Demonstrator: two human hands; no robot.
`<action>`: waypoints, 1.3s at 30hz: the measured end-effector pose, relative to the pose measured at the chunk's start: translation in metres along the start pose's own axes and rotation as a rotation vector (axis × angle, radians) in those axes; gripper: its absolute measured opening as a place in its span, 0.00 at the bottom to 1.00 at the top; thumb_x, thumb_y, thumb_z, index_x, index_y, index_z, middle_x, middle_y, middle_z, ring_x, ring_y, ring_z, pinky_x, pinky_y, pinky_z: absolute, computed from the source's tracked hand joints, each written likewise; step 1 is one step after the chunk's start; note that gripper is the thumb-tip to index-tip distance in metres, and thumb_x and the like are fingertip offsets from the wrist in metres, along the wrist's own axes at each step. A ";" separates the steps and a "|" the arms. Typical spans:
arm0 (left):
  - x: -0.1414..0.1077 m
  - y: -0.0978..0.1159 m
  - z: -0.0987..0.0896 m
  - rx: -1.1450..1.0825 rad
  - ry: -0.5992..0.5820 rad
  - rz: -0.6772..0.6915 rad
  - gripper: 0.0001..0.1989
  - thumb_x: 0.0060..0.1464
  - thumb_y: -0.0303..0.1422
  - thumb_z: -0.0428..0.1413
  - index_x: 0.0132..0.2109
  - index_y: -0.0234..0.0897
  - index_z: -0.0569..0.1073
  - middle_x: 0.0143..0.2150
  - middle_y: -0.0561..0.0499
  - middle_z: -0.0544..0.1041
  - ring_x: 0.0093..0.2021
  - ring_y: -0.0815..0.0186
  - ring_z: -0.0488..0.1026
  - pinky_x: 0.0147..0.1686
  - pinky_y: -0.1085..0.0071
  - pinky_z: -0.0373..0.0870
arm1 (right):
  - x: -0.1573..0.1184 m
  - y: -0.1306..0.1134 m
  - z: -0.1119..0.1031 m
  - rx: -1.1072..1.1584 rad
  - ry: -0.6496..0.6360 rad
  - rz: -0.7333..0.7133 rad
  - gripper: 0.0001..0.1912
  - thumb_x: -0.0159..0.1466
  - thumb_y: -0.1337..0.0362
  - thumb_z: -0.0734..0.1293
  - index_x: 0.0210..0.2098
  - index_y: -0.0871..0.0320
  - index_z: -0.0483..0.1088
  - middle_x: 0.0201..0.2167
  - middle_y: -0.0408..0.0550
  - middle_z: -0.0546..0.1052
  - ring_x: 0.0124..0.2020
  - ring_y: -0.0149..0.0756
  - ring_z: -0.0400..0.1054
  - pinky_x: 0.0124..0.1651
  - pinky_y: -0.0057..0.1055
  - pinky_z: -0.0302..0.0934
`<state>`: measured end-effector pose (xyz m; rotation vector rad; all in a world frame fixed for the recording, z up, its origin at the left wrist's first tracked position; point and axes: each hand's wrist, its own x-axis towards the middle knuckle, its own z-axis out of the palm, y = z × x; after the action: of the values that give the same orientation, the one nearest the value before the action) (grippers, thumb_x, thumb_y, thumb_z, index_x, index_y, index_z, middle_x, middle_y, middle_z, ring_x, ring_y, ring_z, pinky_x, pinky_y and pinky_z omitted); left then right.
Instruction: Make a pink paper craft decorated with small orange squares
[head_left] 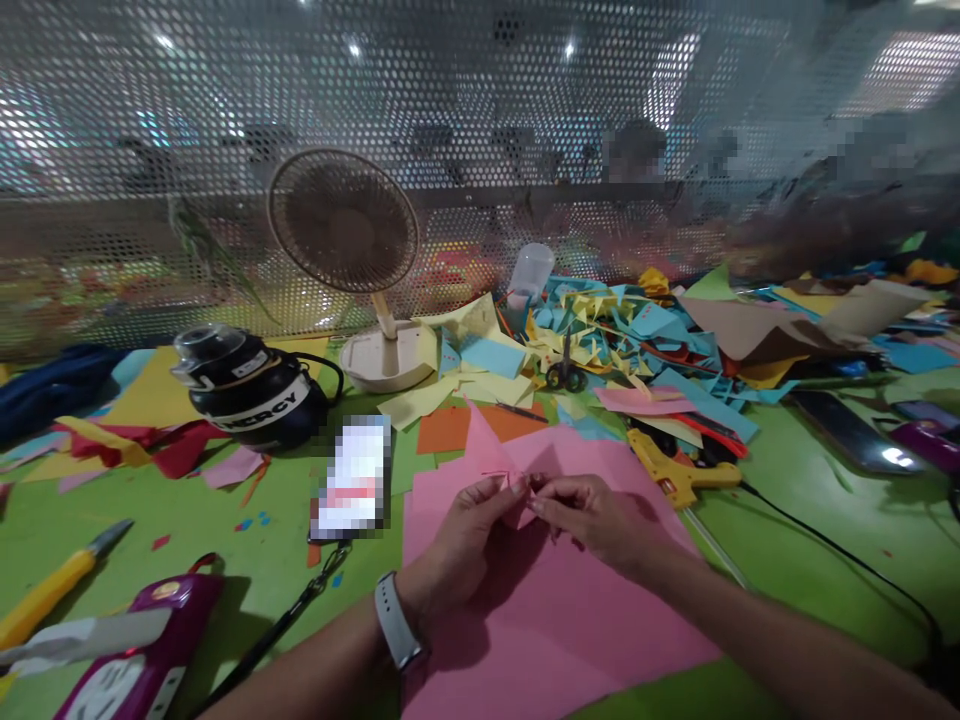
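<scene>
Both hands meet over a pink sheet of paper (600,620) that lies flat on the green table. Between them is a folded piece of pink paper (489,440), with a pointed end rising up and to the left. My left hand (469,530), a grey watch band (396,620) at its wrist, pinches the folded paper between thumb and fingers. From the other side, my right hand (581,510) closes its fingertips on the same piece. The exact folds under the fingertips are too small to make out.
A yellow glue gun (679,475) with a black cord lies at right, a phone (855,430) beyond it. Left are a lit phone (352,475), a black bottle (259,395) and a yellow-handled cutter (56,585). A fan (345,220), scissors (566,372) and paper scraps (622,325) stand or lie behind.
</scene>
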<state>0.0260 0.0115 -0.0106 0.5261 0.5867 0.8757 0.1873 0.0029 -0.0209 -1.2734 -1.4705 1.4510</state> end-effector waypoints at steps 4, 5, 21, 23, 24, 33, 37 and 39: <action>-0.001 0.004 -0.006 0.274 0.029 0.088 0.13 0.48 0.39 0.66 0.33 0.35 0.74 0.28 0.53 0.73 0.31 0.69 0.69 0.34 0.72 0.65 | 0.001 0.001 -0.001 0.053 0.086 -0.030 0.19 0.60 0.47 0.67 0.26 0.58 0.73 0.21 0.41 0.69 0.22 0.28 0.57 0.26 0.27 0.51; 0.000 0.004 -0.007 0.376 0.034 0.124 0.14 0.48 0.40 0.66 0.33 0.35 0.73 0.28 0.53 0.73 0.30 0.69 0.68 0.33 0.73 0.64 | 0.001 0.002 -0.002 0.049 0.101 -0.034 0.19 0.61 0.48 0.67 0.27 0.58 0.73 0.22 0.41 0.70 0.23 0.29 0.58 0.27 0.27 0.52; 0.003 0.017 -0.015 0.657 -0.140 0.109 0.26 0.47 0.37 0.65 0.52 0.38 0.68 0.29 0.56 0.74 0.30 0.68 0.71 0.33 0.71 0.65 | 0.008 -0.008 -0.008 0.200 0.113 -0.060 0.18 0.53 0.49 0.74 0.24 0.58 0.70 0.18 0.36 0.64 0.21 0.26 0.54 0.25 0.27 0.47; 0.003 0.026 -0.016 0.635 -0.185 0.049 0.25 0.46 0.35 0.66 0.52 0.38 0.69 0.26 0.57 0.72 0.29 0.68 0.71 0.32 0.71 0.66 | 0.008 -0.016 -0.012 0.258 0.114 -0.031 0.19 0.48 0.51 0.76 0.22 0.58 0.69 0.16 0.35 0.64 0.19 0.25 0.53 0.25 0.26 0.46; 0.004 0.030 -0.017 0.636 -0.195 0.035 0.24 0.45 0.33 0.66 0.50 0.38 0.70 0.26 0.57 0.72 0.28 0.68 0.71 0.32 0.71 0.66 | 0.009 -0.020 -0.013 0.288 0.110 0.003 0.19 0.46 0.52 0.77 0.21 0.59 0.69 0.15 0.35 0.64 0.19 0.24 0.53 0.24 0.26 0.46; 0.006 0.048 -0.020 0.456 -0.085 0.143 0.17 0.42 0.27 0.63 0.43 0.33 0.77 0.25 0.55 0.72 0.25 0.71 0.68 0.28 0.73 0.65 | 0.009 -0.031 -0.011 0.369 0.129 0.158 0.17 0.43 0.57 0.78 0.23 0.61 0.72 0.18 0.39 0.73 0.18 0.23 0.60 0.24 0.24 0.51; 0.005 0.047 -0.022 0.457 -0.183 0.137 0.21 0.44 0.27 0.63 0.48 0.35 0.77 0.23 0.58 0.69 0.23 0.73 0.67 0.27 0.74 0.63 | 0.008 -0.036 -0.009 0.380 0.176 0.173 0.15 0.43 0.58 0.78 0.21 0.61 0.71 0.16 0.39 0.72 0.16 0.22 0.58 0.22 0.23 0.48; 0.005 0.047 -0.023 0.470 -0.219 0.133 0.23 0.45 0.27 0.63 0.51 0.36 0.76 0.23 0.58 0.68 0.23 0.73 0.67 0.27 0.74 0.64 | 0.008 -0.038 -0.011 0.384 0.212 0.170 0.17 0.45 0.55 0.76 0.17 0.60 0.69 0.13 0.39 0.70 0.14 0.22 0.56 0.20 0.23 0.46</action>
<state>-0.0125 0.0449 0.0014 1.0831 0.5611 0.7923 0.1888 0.0183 0.0166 -1.2832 -0.9097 1.5611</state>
